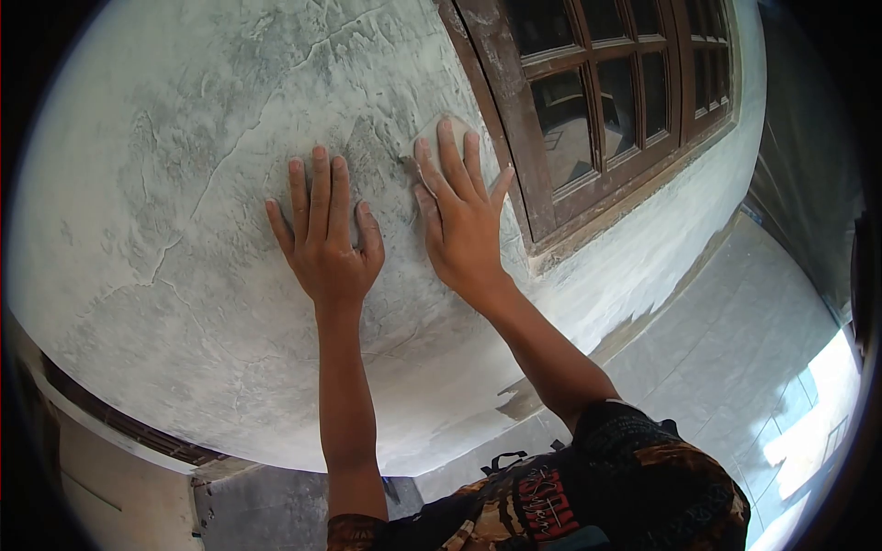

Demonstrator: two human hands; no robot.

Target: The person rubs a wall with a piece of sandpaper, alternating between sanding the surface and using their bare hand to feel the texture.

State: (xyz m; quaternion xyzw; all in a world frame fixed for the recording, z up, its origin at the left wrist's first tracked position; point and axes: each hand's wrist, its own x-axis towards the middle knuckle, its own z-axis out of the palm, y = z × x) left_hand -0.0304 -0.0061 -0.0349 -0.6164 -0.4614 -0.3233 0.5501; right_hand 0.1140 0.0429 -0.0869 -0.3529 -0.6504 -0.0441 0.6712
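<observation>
My left hand (331, 230) lies flat against a grey-white plastered wall (230, 303), fingers stretched out, holding nothing. To its right, my right hand (464, 220) presses a pale sheet (428, 138), which looks like sandpaper, against the same wall. Its edges show around the fingertips, while the rest is hidden under the hand. White dust coats the right fingers. The wall surface between and around the hands is patchy, with thin cracks, ridges and darker grey smears.
A brown wooden window frame (574, 184) with glass panes stands close to the right hand. Below the wall runs a grey tiled floor (707, 340), sunlit at the far right. A dark sheet or curtain (808, 184) hangs at the right edge. My patterned shirt (625, 487) shows at the bottom.
</observation>
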